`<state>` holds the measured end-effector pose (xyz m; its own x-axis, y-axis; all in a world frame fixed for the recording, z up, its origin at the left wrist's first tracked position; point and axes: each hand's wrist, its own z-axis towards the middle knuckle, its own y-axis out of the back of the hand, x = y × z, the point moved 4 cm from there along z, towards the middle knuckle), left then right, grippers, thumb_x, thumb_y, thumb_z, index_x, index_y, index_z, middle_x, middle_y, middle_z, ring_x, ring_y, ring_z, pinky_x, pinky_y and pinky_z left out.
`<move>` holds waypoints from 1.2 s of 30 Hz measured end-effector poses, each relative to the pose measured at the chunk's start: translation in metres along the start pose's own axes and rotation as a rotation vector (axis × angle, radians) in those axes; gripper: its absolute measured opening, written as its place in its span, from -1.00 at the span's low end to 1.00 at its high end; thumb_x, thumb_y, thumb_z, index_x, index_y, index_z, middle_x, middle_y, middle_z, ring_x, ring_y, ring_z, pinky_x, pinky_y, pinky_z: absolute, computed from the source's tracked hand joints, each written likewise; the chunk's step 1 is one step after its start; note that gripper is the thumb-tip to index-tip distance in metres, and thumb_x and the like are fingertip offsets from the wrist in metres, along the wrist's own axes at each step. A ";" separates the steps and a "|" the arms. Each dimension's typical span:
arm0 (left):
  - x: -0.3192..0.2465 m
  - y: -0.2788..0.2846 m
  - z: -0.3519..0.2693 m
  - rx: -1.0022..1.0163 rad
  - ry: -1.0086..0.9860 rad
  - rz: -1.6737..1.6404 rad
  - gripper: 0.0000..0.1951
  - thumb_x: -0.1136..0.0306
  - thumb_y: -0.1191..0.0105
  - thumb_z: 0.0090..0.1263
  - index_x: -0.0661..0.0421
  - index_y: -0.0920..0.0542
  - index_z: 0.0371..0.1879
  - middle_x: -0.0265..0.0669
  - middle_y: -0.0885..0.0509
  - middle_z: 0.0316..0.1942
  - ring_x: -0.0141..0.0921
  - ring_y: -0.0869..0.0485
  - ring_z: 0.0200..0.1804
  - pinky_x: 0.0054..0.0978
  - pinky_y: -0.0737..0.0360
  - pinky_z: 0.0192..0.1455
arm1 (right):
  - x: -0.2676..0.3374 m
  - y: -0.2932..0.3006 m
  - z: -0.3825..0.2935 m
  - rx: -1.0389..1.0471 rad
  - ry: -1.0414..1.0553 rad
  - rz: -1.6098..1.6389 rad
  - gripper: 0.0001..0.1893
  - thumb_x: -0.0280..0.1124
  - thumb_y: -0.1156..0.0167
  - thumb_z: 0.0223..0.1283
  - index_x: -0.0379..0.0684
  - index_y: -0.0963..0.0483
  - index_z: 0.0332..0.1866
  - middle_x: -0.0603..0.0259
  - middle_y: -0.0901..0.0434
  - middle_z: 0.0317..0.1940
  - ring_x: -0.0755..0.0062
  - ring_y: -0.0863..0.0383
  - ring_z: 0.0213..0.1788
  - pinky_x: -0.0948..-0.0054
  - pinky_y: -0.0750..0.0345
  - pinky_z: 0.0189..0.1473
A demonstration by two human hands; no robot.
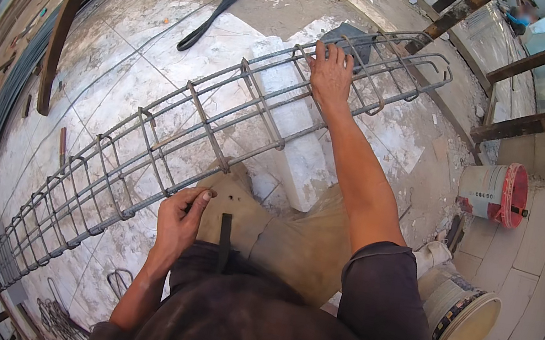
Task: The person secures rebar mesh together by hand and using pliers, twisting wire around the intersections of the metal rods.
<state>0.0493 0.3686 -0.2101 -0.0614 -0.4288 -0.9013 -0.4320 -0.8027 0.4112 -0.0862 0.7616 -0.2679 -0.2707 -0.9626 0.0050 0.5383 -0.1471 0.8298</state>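
Observation:
A long rebar cage [207, 121] of lengthwise bars and square stirrups runs diagonally before me, from lower left to upper right. My right hand [333, 75] rests over its upper part, fingers spread across the bars beside a stirrup. Near the lower edge of the cage is my left hand [182, 214], thumb and forefinger pinched together on something small and dark that I cannot make out. Beneath the cage lies a pale block [300, 166], between my knees. A bundle of tie wire [214, 20] lies on the floor beyond the cage.
Long steel rods [24, 69] curve along the left side. A bucket with a red rim [493, 193] and a pale bucket [463, 321] lie tipped at the right. Loose stirrups [58, 318] are at the lower left. Timber posts [66, 27] stand around. A person [519, 18] is far off at the upper right.

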 end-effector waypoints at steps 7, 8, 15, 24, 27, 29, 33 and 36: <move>0.013 -0.006 0.026 0.018 0.060 -0.007 -0.75 0.31 -0.16 0.57 0.26 -0.77 -0.06 -0.12 -0.81 -0.22 -0.37 -0.74 -0.18 -0.45 -0.60 -0.05 | -0.035 0.063 0.017 -0.206 -0.153 0.200 -0.57 -0.16 -0.19 0.43 -0.12 -0.41 0.29 0.07 -0.55 0.10 0.05 -0.48 0.26 0.00 -0.33 0.33; 0.011 -0.009 0.030 0.039 0.046 0.004 -0.74 0.31 -0.16 0.57 0.27 -0.77 -0.06 -0.11 -0.81 -0.22 -0.37 -0.74 -0.18 -0.45 -0.60 -0.05 | -0.035 0.070 0.014 -0.320 -0.156 0.172 -0.56 -0.16 -0.19 0.42 -0.10 -0.41 0.30 0.07 -0.54 0.11 0.05 -0.47 0.27 -0.01 -0.33 0.33; 0.003 -0.011 0.042 0.020 -0.001 -0.009 -0.74 0.30 -0.16 0.58 0.27 -0.77 -0.05 -0.12 -0.81 -0.18 -0.39 -0.73 -0.15 -0.48 -0.60 -0.03 | -0.028 0.026 -0.009 0.088 0.143 -0.015 -0.52 -0.17 -0.18 0.42 -0.08 -0.39 0.36 0.14 -0.48 0.21 0.13 -0.41 0.34 -0.01 -0.29 0.40; 0.006 -0.027 0.057 0.056 0.090 -0.159 -0.67 0.25 -0.10 0.63 0.32 -0.75 -0.05 -0.20 -0.80 -0.14 -0.47 -0.67 -0.04 -0.48 -0.56 0.10 | -0.096 0.105 -0.077 0.270 -0.047 0.333 -0.66 -0.20 -0.18 0.46 -0.19 -0.56 0.16 -0.01 -0.65 -0.02 -0.08 -0.61 0.10 0.11 -0.53 0.17; -0.019 -0.057 0.065 0.162 0.006 -0.165 -0.67 0.24 -0.12 0.62 0.33 -0.76 -0.08 -0.23 -0.79 -0.24 -0.50 -0.64 -0.18 -0.49 -0.56 -0.05 | -0.064 0.127 -0.100 0.324 -0.174 0.550 -0.63 -0.18 -0.22 0.47 -0.24 -0.58 0.16 0.05 -0.71 0.00 0.09 -0.69 0.04 0.20 -0.61 0.04; -0.031 -0.071 0.069 0.213 0.073 -0.209 -0.67 0.23 -0.13 0.61 0.32 -0.76 -0.08 -0.25 -0.79 -0.27 -0.52 -0.62 -0.21 -0.49 -0.55 -0.08 | -0.031 0.132 -0.122 0.599 -0.545 1.194 -0.56 -0.12 -0.23 0.50 -0.25 -0.57 0.25 0.11 -0.73 0.01 0.36 -0.71 -0.05 0.36 -0.67 -0.11; -0.045 -0.095 0.067 0.292 0.080 -0.293 -0.68 0.23 -0.13 0.61 0.30 -0.77 -0.05 -0.31 -0.78 -0.29 -0.58 -0.58 -0.22 -0.50 -0.54 -0.11 | 0.036 0.158 -0.150 0.378 -0.697 1.535 -0.54 -0.19 -0.27 0.49 -0.28 -0.55 0.32 0.15 -0.73 0.00 0.51 -0.69 -0.08 0.50 -0.70 -0.19; -0.050 -0.103 0.060 0.251 -0.001 -0.316 -0.68 0.24 -0.14 0.60 0.29 -0.77 -0.05 -0.33 -0.77 -0.29 -0.59 -0.57 -0.22 -0.52 -0.53 -0.12 | 0.051 0.166 -0.156 0.231 -0.743 1.624 -0.55 -0.25 -0.29 0.47 -0.28 -0.54 0.33 0.12 -0.72 0.01 0.49 -0.69 -0.05 0.49 -0.71 -0.14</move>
<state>0.0426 0.4976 -0.2153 0.1090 -0.1767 -0.9782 -0.6362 -0.7686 0.0679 0.1138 0.6530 -0.2172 0.0601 0.2044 0.9770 0.5100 0.8351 -0.2061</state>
